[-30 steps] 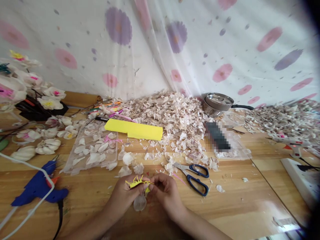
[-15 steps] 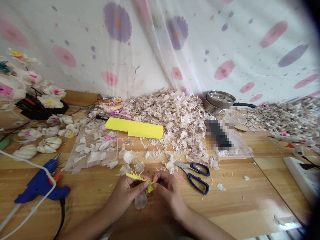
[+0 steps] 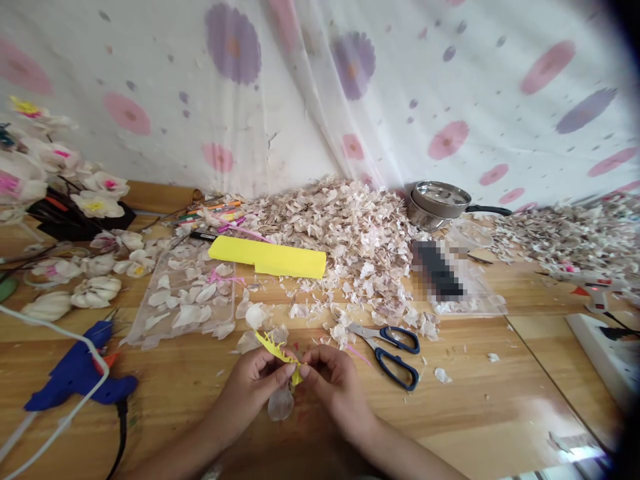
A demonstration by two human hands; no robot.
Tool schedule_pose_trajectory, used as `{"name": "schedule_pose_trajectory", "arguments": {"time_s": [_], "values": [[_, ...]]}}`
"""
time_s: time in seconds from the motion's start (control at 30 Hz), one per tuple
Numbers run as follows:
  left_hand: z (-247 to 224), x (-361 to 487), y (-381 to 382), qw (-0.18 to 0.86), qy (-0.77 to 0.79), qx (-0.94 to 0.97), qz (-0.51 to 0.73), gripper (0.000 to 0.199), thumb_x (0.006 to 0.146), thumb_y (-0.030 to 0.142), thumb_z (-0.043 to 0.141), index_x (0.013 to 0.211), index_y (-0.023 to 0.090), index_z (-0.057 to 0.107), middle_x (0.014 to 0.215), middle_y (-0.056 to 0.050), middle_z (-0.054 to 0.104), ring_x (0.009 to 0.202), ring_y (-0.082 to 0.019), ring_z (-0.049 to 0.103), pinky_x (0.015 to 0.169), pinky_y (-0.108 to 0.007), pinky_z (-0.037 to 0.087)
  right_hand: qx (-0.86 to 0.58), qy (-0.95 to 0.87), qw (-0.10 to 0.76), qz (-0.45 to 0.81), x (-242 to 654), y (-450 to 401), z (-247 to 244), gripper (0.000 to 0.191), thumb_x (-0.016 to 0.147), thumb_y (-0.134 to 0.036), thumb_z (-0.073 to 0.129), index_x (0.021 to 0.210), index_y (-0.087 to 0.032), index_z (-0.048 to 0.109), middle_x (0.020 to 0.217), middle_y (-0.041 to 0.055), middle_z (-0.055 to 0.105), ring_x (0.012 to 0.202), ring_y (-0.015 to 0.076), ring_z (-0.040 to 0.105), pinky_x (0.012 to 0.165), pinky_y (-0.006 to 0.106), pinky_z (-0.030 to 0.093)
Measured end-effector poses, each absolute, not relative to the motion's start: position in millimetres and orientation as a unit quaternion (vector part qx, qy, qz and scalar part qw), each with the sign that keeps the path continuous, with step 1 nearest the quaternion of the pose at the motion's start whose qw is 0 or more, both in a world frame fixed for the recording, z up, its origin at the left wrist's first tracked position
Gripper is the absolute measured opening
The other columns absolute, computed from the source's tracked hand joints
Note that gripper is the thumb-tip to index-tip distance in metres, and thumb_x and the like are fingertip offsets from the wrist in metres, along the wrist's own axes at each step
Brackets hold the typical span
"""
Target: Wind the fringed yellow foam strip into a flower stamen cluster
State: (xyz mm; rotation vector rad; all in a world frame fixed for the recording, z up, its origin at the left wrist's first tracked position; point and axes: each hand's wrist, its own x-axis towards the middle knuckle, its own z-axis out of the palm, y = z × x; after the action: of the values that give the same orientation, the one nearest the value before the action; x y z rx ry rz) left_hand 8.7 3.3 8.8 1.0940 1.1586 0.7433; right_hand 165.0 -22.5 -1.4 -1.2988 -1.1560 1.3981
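My left hand [image 3: 255, 388] and my right hand [image 3: 334, 392] meet low in the middle of the wooden table, fingertips close together. Both pinch a yellow fringed paper strip [image 3: 276, 349], whose end sticks out up and to the left. A translucent whitish petal [image 3: 281, 404] hangs below the fingers, its upper end hidden by them. Black-handled scissors with blue grips [image 3: 385, 355] lie to the right of my right hand, not touching it.
A blue glue gun [image 3: 80, 375] with a white cable lies at left. A clear plastic sheet of petals [image 3: 180, 297], a yellow block [image 3: 267, 258] and a heap of petal scraps [image 3: 345, 243] lie ahead. Artificial flowers [image 3: 95, 203] stand far left; a steel saucepan [image 3: 440, 203] stands behind.
The yellow strip's fringed end has turned upward, from nearly level to pointing up-left. My hands have barely moved, and the view has shifted only slightly.
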Motion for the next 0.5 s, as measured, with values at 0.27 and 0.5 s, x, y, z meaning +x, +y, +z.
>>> {"name": "schedule_pose_trajectory", "arguments": {"time_s": [0.27, 0.5], "values": [[7.9, 9.9, 2.1, 0.645, 0.486, 0.498, 0.316, 0.021, 0.069, 0.036, 0.07, 0.074, 0.016, 0.066, 0.07, -0.002, 0.065, 0.069, -0.018, 0.058, 0.066, -0.025, 0.045, -0.535, -0.504, 0.426, 0.528, 166.7, -24.3, 1.0, 0.022, 0.08, -0.035, 0.054, 0.066, -0.018, 0.054, 0.065, 0.0005, 0.051, 0.066, 0.0156, 0.047, 0.061, 0.026, 0.036], [5.0, 9.6, 2.0, 0.641, 0.478, 0.509, 0.32, 0.018, 0.07, 0.036, 0.07, 0.071, 0.018, 0.065, 0.069, -0.001, 0.062, 0.071, -0.018, 0.057, 0.069, -0.024, 0.045, -0.526, -0.499, 0.423, 0.544, 164.4, -26.9, 1.1, 0.028, 0.083, -0.038, 0.053, 0.065, -0.018, 0.05, 0.064, -0.0004, 0.047, 0.065, 0.0147, 0.044, 0.06, 0.026, 0.034]]}}
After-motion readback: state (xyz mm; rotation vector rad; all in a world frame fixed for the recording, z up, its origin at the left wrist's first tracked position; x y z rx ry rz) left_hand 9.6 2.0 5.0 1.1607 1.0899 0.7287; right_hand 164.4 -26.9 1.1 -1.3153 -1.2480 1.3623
